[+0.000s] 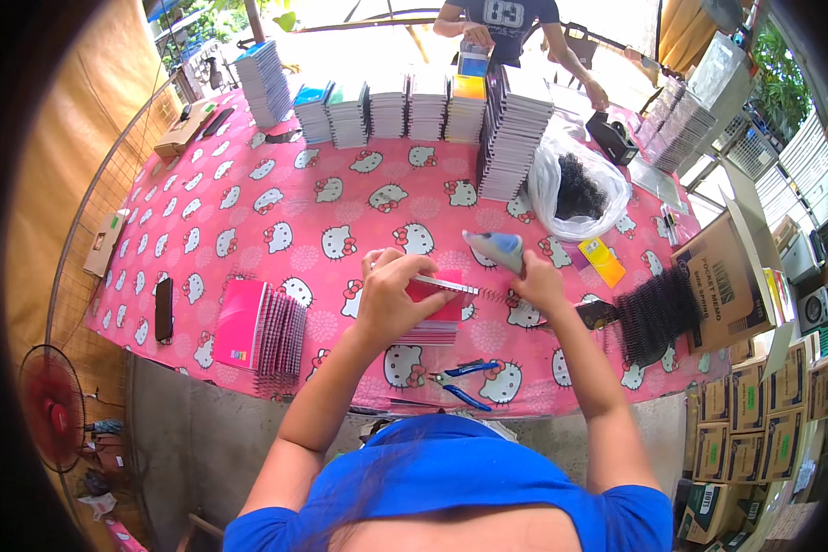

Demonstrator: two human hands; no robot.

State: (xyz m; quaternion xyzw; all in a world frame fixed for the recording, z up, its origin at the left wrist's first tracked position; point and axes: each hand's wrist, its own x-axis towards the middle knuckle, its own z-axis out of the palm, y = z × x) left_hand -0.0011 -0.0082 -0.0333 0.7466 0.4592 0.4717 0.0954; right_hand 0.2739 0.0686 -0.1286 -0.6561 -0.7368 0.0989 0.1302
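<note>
My left hand (394, 296) pinches a small pink-covered notepad (442, 287) by its edge, above a stack of pink notepads (430, 333). A thin wire coil (493, 295) stretches from the pad's punched edge toward my right hand (540, 283). My right hand is wrapped round a white and blue-grey handheld tool (499, 247), slightly blurred, whose exact kind I cannot make out. Blue-handled cutting pliers (470, 370) lie near the table's front edge. To the left stands a bundle of pink spiral notepads (265, 333). A heap of black coils (658, 317) sits to the right.
Tall notebook stacks (388, 109) line the far side of the pink, cartoon-printed tablecloth (248, 216). A white plastic bag (547, 198) holds black coils. A cardboard box (722, 276) stands at the right edge, a phone (164, 309) lies left. Across the table, another person (504, 23) handles a notebook.
</note>
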